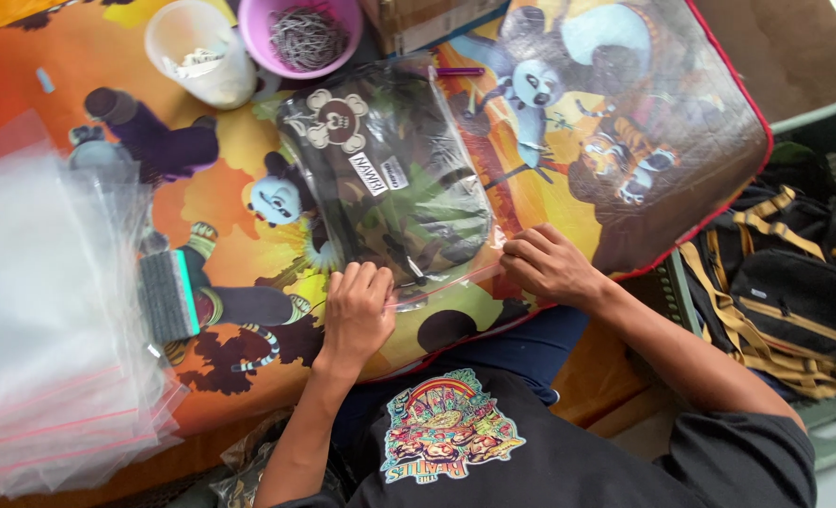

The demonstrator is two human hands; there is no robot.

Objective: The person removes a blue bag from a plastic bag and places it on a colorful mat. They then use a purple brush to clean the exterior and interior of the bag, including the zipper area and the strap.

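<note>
Both hands rest at the near edge of a clear zip bag (pixel 390 179) holding a folded camouflage garment, lying flat at the middle of the cartoon-printed worktop (pixel 625 122). Left hand (pixel 357 310): fingers curled, pressing the bag's seal strip at its left end. Right hand (pixel 549 265): fingers pinched shut on the same strip at its right end. Stacked empty clear bags (pixel 51 320) lie well left. Pink bowl (pixel 300 36) and white cup (pixel 201 52) stand beyond.
</note>
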